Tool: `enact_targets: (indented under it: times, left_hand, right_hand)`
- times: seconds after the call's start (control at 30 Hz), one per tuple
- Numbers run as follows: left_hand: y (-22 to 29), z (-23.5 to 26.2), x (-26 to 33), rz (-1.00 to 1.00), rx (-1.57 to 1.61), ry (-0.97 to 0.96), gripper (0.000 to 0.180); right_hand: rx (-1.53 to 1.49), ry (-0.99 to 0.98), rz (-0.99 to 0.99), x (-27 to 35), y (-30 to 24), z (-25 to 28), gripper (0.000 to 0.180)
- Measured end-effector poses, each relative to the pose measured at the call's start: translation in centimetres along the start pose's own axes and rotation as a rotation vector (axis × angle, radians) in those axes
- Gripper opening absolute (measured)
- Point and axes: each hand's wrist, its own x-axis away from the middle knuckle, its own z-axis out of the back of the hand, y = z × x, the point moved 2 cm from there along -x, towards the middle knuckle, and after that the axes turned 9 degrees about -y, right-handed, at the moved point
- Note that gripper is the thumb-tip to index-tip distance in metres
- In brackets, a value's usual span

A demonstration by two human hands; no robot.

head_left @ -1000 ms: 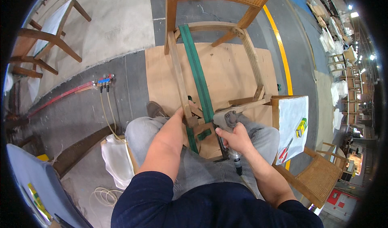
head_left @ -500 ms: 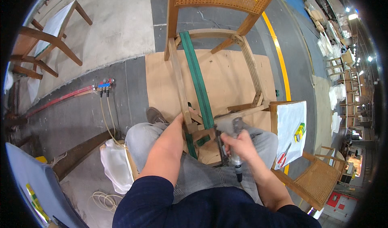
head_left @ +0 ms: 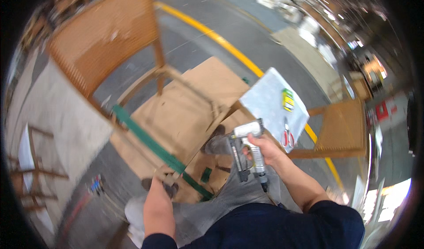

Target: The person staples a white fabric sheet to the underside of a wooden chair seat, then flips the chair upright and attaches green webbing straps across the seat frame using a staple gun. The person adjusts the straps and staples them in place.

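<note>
My right hand (head_left: 266, 148) is wrapped around the handle of a pneumatic staple gun (head_left: 248, 129), which is raised beside the chair with its hose fitting pointing down. My left hand (head_left: 164, 175) grips the near corner of a wooden chair frame (head_left: 187, 82), its fingers partly hidden by the wood. A green webbing strap (head_left: 148, 141) spans the open seat from the back rail to the near rail, and its loose tail hangs past the near edge. The chair has a woven cane back (head_left: 104, 39).
A brown cardboard sheet (head_left: 168, 112) lies under the chair. To the right, a white-covered seat (head_left: 260, 99) carries a yellow-green box (head_left: 287, 100) and red-handled scissors (head_left: 287, 136). Another cane chair (head_left: 341, 126) stands beyond it. An air-hose manifold (head_left: 96, 185) is on the floor at left.
The view has swung right, blurring the scene. The staple gun has come away from the near rail, up and to the right. My left hand stays at the frame's near corner.
</note>
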Motion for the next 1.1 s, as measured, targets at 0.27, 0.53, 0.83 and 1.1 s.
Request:
enact_targets:
  times: [0.27,0.53,0.83,1.1]
  left_hand:
    - [1.0,0.8,5.0,-0.048,0.142,0.233,0.04]
    - [7.1,2.0,11.7,-0.883,-0.475,1.172,0.028]
    - [6.6,-12.4,10.0,-0.994,-0.976,0.012,0.034]
    - [7.4,-10.3,3.2,-0.311,-1.196,-0.183,0.036]
  right_hand:
    - [-0.233,-0.018,0.127,0.4,1.7,2.6,0.046]
    - [-0.525,-0.258,0.161,-0.4,3.8,7.0,0.072]
    - [-0.555,-0.217,0.109,-2.0,5.9,7.4,0.086]
    - [-0.452,-0.012,0.011,-2.7,5.2,7.3,0.079]
